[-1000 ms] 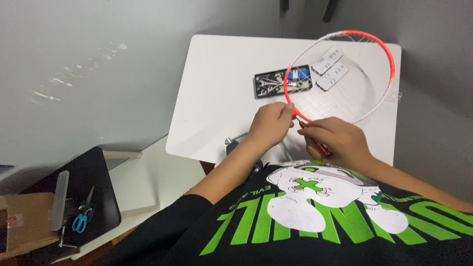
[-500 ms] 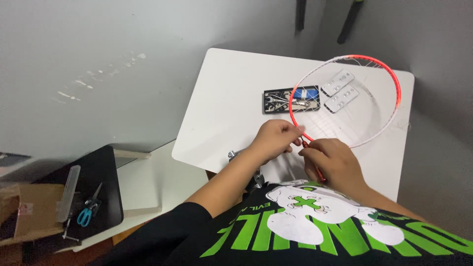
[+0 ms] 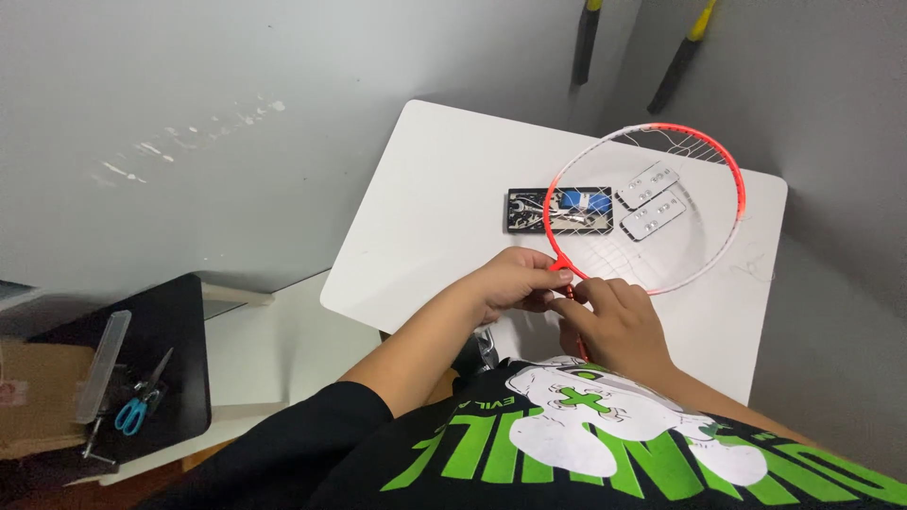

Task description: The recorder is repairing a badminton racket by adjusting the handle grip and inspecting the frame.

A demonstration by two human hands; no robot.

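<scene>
A racket with a red and white frame [image 3: 737, 194] lies over a white table [image 3: 444, 189], its head pointing away from me. My left hand [image 3: 515, 283] pinches the frame at its near red edge, just above the throat. Beside it my right hand [image 3: 614, 321] is closed around the racket's throat and covers the shaft. The strings look thin and partly loose across the head. Under the racket head lie a black tray of small tools [image 3: 557, 210] and two grey flat plates [image 3: 650, 200].
A lower black stand [image 3: 175, 378] at the left carries blue-handled scissors [image 3: 132, 411], a clear plastic tube [image 3: 102, 364] and small tools. A cardboard box [image 3: 33, 397] sits beside it. Two dark handles with yellow tips [image 3: 680, 57] hang on the grey wall behind the table.
The view has shifted, so the table and racket sit lower and further right in the frame. Both hands keep their hold at the racket's throat with only small finger movements.
</scene>
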